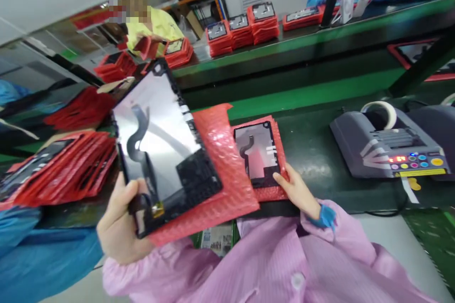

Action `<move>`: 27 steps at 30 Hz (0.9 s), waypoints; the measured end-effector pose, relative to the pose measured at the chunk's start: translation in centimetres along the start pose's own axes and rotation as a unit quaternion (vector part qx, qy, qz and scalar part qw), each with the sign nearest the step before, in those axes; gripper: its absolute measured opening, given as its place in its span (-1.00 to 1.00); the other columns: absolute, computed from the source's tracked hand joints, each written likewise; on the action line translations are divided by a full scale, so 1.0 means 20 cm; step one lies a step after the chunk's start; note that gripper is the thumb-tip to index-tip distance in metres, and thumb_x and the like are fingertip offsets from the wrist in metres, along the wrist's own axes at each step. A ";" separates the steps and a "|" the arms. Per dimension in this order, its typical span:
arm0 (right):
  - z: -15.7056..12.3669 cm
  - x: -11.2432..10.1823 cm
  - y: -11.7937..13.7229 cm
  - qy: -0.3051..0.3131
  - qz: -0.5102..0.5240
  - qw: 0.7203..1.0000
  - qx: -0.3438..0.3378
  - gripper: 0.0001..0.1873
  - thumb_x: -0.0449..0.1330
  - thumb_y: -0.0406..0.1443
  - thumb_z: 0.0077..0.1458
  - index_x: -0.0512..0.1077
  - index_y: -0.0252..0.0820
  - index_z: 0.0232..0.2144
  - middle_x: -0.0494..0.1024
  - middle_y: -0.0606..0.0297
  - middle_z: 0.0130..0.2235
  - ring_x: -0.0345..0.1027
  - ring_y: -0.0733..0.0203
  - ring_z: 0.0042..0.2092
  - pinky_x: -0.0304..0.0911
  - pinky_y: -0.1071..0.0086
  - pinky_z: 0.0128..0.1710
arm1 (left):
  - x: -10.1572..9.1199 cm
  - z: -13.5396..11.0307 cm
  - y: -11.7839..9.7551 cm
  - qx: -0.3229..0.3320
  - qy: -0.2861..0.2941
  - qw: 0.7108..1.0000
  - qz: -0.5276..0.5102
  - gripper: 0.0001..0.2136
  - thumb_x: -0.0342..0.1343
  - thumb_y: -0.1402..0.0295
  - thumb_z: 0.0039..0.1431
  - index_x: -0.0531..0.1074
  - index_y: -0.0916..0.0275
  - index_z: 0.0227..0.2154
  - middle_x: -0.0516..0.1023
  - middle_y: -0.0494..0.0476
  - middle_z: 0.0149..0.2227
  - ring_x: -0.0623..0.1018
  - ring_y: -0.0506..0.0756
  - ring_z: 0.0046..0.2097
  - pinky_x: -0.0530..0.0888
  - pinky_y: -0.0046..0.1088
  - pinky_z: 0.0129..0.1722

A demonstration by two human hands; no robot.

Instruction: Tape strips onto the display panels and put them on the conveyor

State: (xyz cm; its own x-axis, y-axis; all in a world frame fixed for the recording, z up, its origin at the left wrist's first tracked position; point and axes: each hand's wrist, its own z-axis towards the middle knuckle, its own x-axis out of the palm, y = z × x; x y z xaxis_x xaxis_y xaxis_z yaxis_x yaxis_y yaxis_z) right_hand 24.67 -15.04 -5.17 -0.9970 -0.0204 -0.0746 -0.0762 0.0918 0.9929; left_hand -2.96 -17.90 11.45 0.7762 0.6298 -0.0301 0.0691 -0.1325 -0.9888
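Note:
My left hand grips a black-framed tablet screen panel by its lower left corner, raised and tilted. Its silvery back faces me, with a curved grey flex cable on it. Beneath that panel, a sheet of red bubble wrap sticks out to the right. A second, similar panel lies on red bubble wrap at the bench's front edge. Closed on the right edge of this second panel and its wrap is my right hand, thumb on top.
A grey tape dispenser with a lit display stands on the dark bench at right. Red-wrapped panels are piled at left, beside a blue sleeve. More red stacks line the far bench, where a person in yellow handles red wrap.

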 end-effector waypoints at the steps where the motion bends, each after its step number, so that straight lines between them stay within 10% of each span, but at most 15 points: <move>1: -0.02 -0.03 0.03 -0.032 -0.049 0.998 -0.016 -0.46 0.22 0.08 0.07 0.48 -0.11 -0.02 0.49 0.10 0.01 0.33 -0.08 0.11 0.18 0.05 0.23 | 0.08 -0.04 0.01 0.005 0.019 1.000 -0.002 -0.54 0.24 0.21 -0.18 0.54 -0.46 -0.15 0.64 -0.52 -0.22 0.53 0.23 0.16 0.68 -0.19 -0.14; 8: -0.17 -0.45 0.16 -0.154 0.130 0.977 0.064 -0.21 -0.15 0.34 0.12 0.57 -0.05 -0.14 0.62 0.14 -0.21 0.46 -0.12 0.01 0.39 0.03 -0.02 | 0.69 -0.26 0.44 0.027 0.335 0.942 0.001 -0.35 0.08 0.26 0.11 0.16 -0.15 0.31 0.32 -0.16 0.32 0.34 0.18 0.33 0.43 -0.24 0.27; 12: -0.22 -0.61 0.05 -0.127 0.212 0.960 0.132 -0.42 0.34 0.11 -0.10 0.53 -0.05 -0.10 0.65 0.22 -0.19 0.52 -0.08 -0.05 0.43 0.09 -0.04 | 0.94 -0.34 0.75 0.009 0.387 0.914 0.119 -0.34 -0.05 0.37 0.26 -0.08 0.00 0.40 0.18 0.00 0.40 0.15 0.09 0.42 0.24 -0.28 0.37; 19: -0.11 -0.63 -0.15 -0.138 0.244 0.943 0.181 -0.51 0.44 -0.18 -0.26 0.52 -0.13 -0.19 0.65 0.28 -0.23 0.54 0.02 -0.18 0.44 0.18 -0.11 | 0.96 -0.32 0.94 0.072 0.420 0.858 0.286 -0.29 -0.06 0.50 0.22 -0.11 0.21 0.42 -0.06 0.18 0.47 -0.12 0.12 0.47 -0.08 -0.22 0.44; 27: -0.03 -0.59 -0.28 -0.247 0.076 0.964 0.055 -0.49 0.36 -0.12 -0.09 0.48 -0.17 -0.06 0.59 0.21 -0.01 0.43 0.05 0.04 0.22 0.10 0.21 | 0.97 -0.46 0.95 0.242 0.453 0.743 0.428 -0.27 -0.16 0.68 0.02 0.04 0.52 0.35 -0.03 0.52 0.43 -0.19 0.28 0.47 -0.05 -0.01 0.44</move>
State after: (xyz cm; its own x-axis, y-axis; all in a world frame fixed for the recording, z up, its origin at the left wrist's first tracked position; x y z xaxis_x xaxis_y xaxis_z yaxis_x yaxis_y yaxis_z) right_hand 36.93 -15.84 -9.82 -0.8793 0.4762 0.0095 0.0981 0.1614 0.9820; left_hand 19.24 -15.27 -6.64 0.5239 -0.3303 -0.7852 -0.7574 0.2411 -0.6068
